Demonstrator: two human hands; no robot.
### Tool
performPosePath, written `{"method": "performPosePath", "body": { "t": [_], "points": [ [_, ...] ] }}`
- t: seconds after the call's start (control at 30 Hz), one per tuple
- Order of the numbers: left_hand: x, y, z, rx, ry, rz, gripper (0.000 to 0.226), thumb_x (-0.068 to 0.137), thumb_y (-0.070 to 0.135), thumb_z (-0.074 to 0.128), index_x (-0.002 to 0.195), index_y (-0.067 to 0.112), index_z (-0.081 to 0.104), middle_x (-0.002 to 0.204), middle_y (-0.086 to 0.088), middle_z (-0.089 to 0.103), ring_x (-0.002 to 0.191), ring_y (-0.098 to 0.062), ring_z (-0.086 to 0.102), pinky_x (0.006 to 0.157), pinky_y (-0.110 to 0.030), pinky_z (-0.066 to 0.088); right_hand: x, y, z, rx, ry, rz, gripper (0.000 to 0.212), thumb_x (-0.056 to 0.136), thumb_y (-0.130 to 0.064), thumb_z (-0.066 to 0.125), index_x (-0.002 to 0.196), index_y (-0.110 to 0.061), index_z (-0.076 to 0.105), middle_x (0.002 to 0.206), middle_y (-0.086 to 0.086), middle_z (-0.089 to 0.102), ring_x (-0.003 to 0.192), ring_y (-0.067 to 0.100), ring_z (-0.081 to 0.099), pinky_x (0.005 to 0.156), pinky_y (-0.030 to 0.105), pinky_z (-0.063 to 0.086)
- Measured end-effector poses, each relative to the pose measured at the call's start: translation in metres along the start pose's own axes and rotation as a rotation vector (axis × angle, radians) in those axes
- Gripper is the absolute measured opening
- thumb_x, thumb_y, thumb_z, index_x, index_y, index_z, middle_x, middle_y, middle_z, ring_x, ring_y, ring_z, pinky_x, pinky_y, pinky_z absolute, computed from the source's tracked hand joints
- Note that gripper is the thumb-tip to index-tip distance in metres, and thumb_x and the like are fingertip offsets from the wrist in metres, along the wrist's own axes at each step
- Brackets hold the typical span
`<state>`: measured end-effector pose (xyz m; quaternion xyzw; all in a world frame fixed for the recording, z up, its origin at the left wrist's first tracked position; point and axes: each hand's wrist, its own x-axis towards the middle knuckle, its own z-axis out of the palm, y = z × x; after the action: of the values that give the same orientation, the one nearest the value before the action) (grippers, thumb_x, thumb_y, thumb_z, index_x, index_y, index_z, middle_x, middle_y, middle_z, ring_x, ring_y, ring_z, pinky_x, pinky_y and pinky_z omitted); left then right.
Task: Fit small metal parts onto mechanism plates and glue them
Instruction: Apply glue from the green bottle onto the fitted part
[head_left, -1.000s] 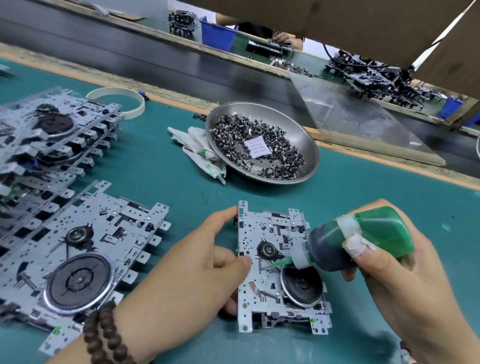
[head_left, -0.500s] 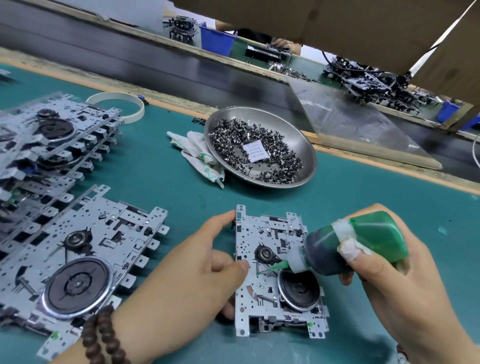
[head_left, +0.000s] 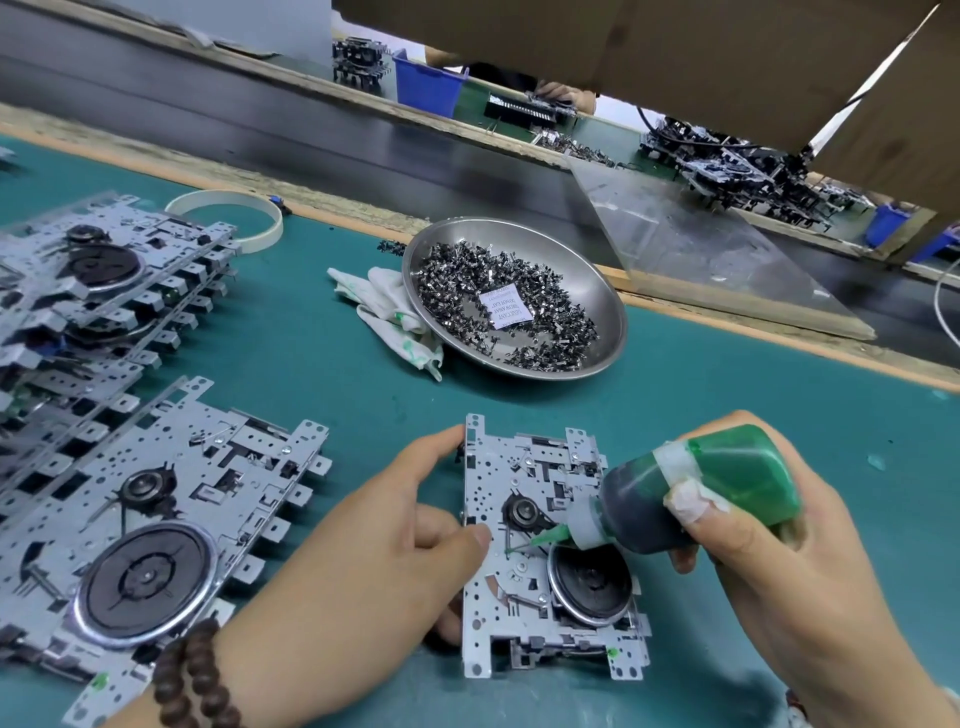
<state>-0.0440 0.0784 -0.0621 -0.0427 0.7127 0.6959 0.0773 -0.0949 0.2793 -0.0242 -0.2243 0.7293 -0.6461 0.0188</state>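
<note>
A silver mechanism plate (head_left: 498, 478) with a small black hub and a large black flywheel lies flat on the green mat near the front. My left hand (head_left: 363, 561) grips its left edge, thumb at the top corner and a fingertip on the plate. My right hand (head_left: 769, 566) holds a green glue bottle (head_left: 701, 488) tilted down to the left. Its green nozzle tip touches the plate just below the small hub. A steel bowl (head_left: 602, 291) behind holds several small metal parts and a white paper slip.
Stacks of mechanism plates (head_left: 135, 519) fill the left side of the mat. A stained white cloth (head_left: 384, 306) lies beside the bowl, a white ring (head_left: 228, 218) at the back left. Behind runs a dark conveyor (head_left: 311, 130) with a clear sloped panel (head_left: 701, 249).
The bottle's nozzle has stayed at the plate just below the small hub. Both hands hold as before; the view has shifted slightly.
</note>
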Motion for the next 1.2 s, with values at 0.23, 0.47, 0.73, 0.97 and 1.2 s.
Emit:
{"method": "performPosePath", "body": {
  "t": [0.23, 0.47, 0.73, 0.97, 1.2],
  "points": [
    [0.002, -0.002, 0.000, -0.011, 0.017, -0.017, 0.056, 0.085, 0.016, 0.056, 0.120, 0.053, 0.033, 0.049, 0.003, 0.060, 0.045, -0.012, 0.058, 0.056, -0.023, 0.044, 0.001, -0.001, -0.005, 0.038, -0.076, 0.074, 0.042, 0.061, -0.056, 0.077, 0.077, -0.020, 0.064, 0.071, -0.002, 0.061, 0.059, 0.011, 0.054, 0.051, 0.016, 0.046],
    [0.003, -0.006, -0.001, -0.036, 0.049, -0.034, 0.056, 0.085, 0.008, 0.058, 0.119, 0.049, 0.040, 0.046, -0.001, 0.054, 0.043, -0.016, 0.054, 0.057, -0.029, 0.043, 0.000, -0.005, -0.016, -0.027, -0.147, 0.158, 0.031, 0.062, -0.036, 0.074, 0.079, -0.015, 0.058, 0.067, -0.001, 0.061, 0.055, 0.011, 0.055, 0.056, 0.016, 0.047],
    [0.005, -0.006, -0.005, -0.054, 0.034, -0.060, 0.058, 0.084, 0.005, 0.060, 0.119, 0.047, 0.041, 0.044, -0.002, 0.048, 0.039, -0.013, 0.045, 0.043, -0.015, 0.036, 0.002, -0.006, -0.027, -0.085, -0.174, 0.252, 0.031, 0.058, -0.034, 0.077, 0.078, -0.022, 0.057, 0.066, -0.007, 0.056, 0.057, 0.011, 0.052, 0.054, 0.023, 0.049],
    [0.010, -0.008, -0.007, -0.136, 0.021, -0.080, 0.059, 0.081, -0.006, 0.061, 0.117, 0.038, 0.047, 0.043, -0.007, 0.041, 0.036, -0.011, 0.033, 0.040, -0.013, 0.027, 0.004, -0.003, -0.031, -0.106, -0.286, 0.281, 0.031, 0.066, -0.035, 0.074, 0.091, -0.039, 0.056, 0.074, -0.014, 0.059, 0.060, 0.006, 0.052, 0.054, 0.023, 0.049],
    [0.009, -0.005, -0.005, -0.104, 0.046, -0.064, 0.057, 0.081, -0.008, 0.059, 0.117, 0.035, 0.047, 0.043, -0.007, 0.039, 0.036, -0.010, 0.033, 0.040, -0.013, 0.026, 0.003, -0.005, -0.029, -0.035, -0.268, 0.331, 0.032, 0.069, -0.036, 0.069, 0.095, -0.025, 0.057, 0.073, -0.010, 0.061, 0.068, 0.011, 0.062, 0.049, 0.023, 0.048]
  ]
}}
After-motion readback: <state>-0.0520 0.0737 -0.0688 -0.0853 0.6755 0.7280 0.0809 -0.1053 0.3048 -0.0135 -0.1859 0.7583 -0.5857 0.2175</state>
